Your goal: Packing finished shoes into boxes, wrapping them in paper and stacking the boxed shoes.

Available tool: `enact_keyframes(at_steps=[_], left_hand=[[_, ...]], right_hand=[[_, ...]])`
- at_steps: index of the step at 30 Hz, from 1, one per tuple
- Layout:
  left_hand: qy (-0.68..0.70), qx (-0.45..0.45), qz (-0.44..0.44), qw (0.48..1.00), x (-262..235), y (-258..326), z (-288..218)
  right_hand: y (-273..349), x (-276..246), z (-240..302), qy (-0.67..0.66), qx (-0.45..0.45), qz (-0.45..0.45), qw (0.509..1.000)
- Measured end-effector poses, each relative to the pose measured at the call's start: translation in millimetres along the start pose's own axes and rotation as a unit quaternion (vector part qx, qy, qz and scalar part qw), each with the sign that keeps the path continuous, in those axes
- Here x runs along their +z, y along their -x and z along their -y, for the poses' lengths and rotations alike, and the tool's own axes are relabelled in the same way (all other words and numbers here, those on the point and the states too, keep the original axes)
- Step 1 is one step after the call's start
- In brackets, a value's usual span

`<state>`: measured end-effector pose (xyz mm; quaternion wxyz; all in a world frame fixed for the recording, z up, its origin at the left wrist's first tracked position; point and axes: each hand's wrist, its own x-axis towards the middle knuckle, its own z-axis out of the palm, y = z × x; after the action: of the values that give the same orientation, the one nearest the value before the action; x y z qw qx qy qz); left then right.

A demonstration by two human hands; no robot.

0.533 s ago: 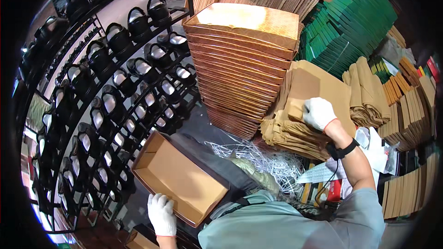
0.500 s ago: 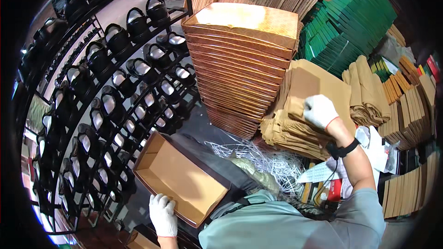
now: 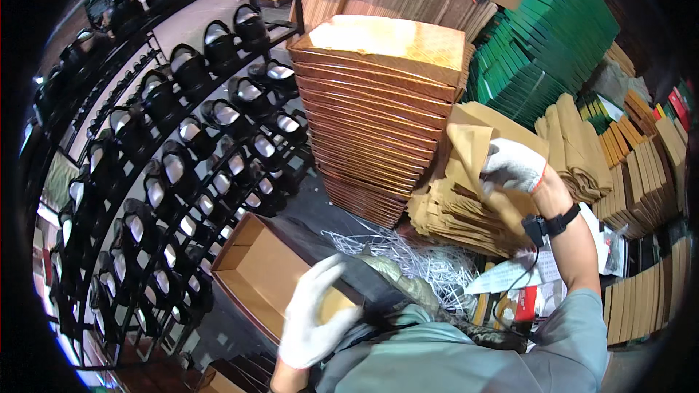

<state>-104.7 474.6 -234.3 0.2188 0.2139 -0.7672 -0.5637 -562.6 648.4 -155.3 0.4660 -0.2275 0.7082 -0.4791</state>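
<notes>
My right hand (image 3: 513, 165), in a white knitted glove, pinches a sheet of brown paper (image 3: 470, 147) whose edge is lifted and curled off a stack of brown paper (image 3: 459, 222). My left hand (image 3: 317, 316), gloved the same way, hovers over the near end of an open shoe box (image 3: 255, 266), with thumb and fingers apart and nothing between them. The box lies tilted by my lap, its tan inside facing up. Part of its near end is hidden behind the left hand.
At the left stands a black rack (image 3: 273, 36) of black shoes (image 3: 175, 167). A tall stack of orange-brown box lids (image 3: 371, 94) rises ahead, green cartons (image 3: 546, 36) behind to the right. White shredded strips (image 3: 429, 262) lie on the floor. Folded brown paper (image 3: 575, 145) sits farther right.
My left hand has let go of the box's near edge and moved right and up over it. My right hand has lifted the sheet's edge from the stack.
</notes>
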Motion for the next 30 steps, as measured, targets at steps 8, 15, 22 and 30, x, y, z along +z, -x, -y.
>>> enact_keyframes(at_steps=[8,15,22,30], left_hand=[[0.156,-0.233,-0.039,0.959,69.5,-80.0,-14.6],[0.010,-0.192,-0.298,0.935,-74.5,38.7,101.6],[-0.044,-0.304,-0.373,0.876,-82.8,109.1,133.1],[0.030,-0.294,-0.462,0.836,-87.5,119.5,156.2]], right_hand=[[-58.3,215.6,67.0,0.142,-0.171,0.201,0.954],[-191.0,288.0,338.0,0.332,-0.619,-0.177,0.690],[-265.4,361.1,512.8,0.553,-0.332,-0.298,0.704],[-310.1,353.8,548.9,0.563,-0.325,-0.013,0.760]])
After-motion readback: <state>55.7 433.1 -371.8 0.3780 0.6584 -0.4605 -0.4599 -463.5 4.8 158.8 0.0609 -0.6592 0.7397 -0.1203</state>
